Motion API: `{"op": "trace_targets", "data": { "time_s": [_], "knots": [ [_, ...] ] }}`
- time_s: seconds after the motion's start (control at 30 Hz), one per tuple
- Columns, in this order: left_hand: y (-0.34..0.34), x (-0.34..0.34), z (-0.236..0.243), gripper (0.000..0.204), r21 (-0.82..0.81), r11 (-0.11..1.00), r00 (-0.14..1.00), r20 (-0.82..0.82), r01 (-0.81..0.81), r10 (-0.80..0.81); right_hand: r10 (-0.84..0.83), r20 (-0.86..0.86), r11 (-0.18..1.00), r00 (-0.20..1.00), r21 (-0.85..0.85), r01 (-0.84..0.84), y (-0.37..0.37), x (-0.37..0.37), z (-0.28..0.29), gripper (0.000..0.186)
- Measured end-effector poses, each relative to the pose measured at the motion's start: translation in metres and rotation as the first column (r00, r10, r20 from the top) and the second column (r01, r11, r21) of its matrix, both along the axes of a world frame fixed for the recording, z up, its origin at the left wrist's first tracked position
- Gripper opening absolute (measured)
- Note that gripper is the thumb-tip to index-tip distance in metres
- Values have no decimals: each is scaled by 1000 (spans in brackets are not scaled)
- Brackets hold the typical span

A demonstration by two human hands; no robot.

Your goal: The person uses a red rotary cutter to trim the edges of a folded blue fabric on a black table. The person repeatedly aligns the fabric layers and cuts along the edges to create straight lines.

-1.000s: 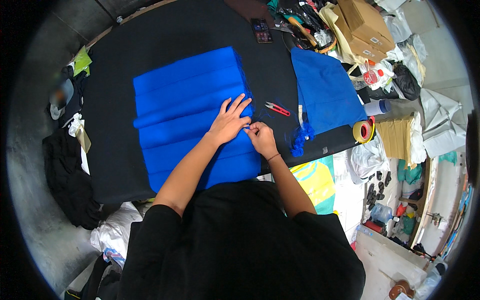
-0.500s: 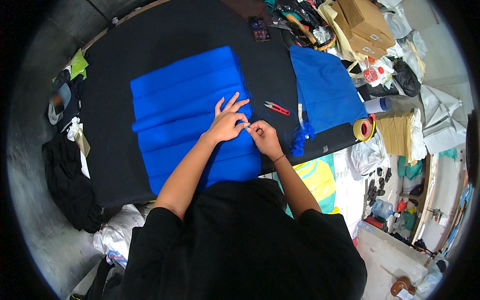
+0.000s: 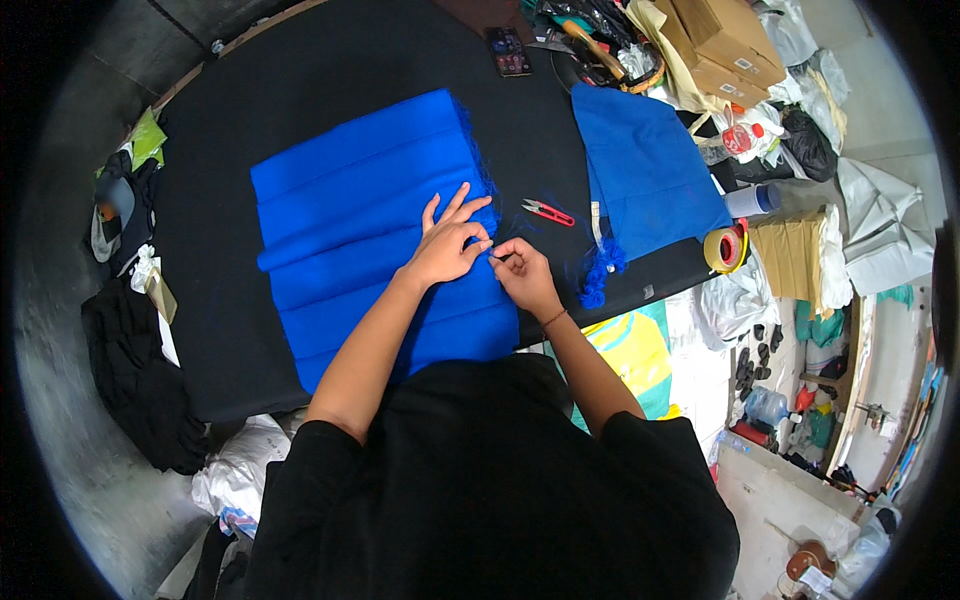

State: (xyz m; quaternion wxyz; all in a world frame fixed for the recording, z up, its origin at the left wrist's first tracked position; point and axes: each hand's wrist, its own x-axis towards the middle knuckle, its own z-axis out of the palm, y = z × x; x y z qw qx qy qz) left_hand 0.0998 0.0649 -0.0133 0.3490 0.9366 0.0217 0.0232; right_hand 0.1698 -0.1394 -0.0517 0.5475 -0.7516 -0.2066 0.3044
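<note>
A wide blue cloth (image 3: 350,190) with soft creases lies on the black-covered table (image 3: 215,300), its right edge frayed into loose threads. Over that edge rests my left hand (image 3: 452,245), thumb and forefinger pinched together while the other fingers fan out on the cloth. Close by on the right, my right hand (image 3: 525,277) is closed in a pinch, its fingertips a small gap from the left ones. Whatever lies between either pair of fingertips is too small to make out. Red-handled thread snips (image 3: 549,212) lie just beyond my right hand.
Right of the snips is a folded blue cloth (image 3: 650,170) with a bundle of blue yarn (image 3: 600,275) at its corner. Tape rolls (image 3: 724,250) sit at the table's right edge. A phone (image 3: 509,52) lies at the back, near cardboard boxes (image 3: 725,45).
My two pinches, nearly touching before, now stand slightly apart. The whole view has shifted a little; the cloth and snips lie as before.
</note>
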Motion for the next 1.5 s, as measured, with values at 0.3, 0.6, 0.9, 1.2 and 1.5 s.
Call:
{"op": "trace_targets", "data": {
  "time_s": [0.3,0.6,0.9,1.2,1.5],
  "knots": [
    [0,0,1,9,11,1000,1000,0,13,-13,-67,-200,977,978,188,105,12,-8,-6,7],
    [-1,0,0,10,30,1000,1000,-7,6,-6,-51,-257,973,965,206,107,12,-4,-10,4],
    [-3,0,2,11,31,999,1000,0,-8,8,-82,-287,976,954,169,135,7,0,-6,9],
    [-6,-3,2,13,66,997,998,51,-26,23,-159,-627,749,763,426,507,4,7,9,6],
    [-6,-4,-2,16,147,989,996,84,2,-14,-490,266,870,830,86,486,-89,120,23,6]
  ]
}}
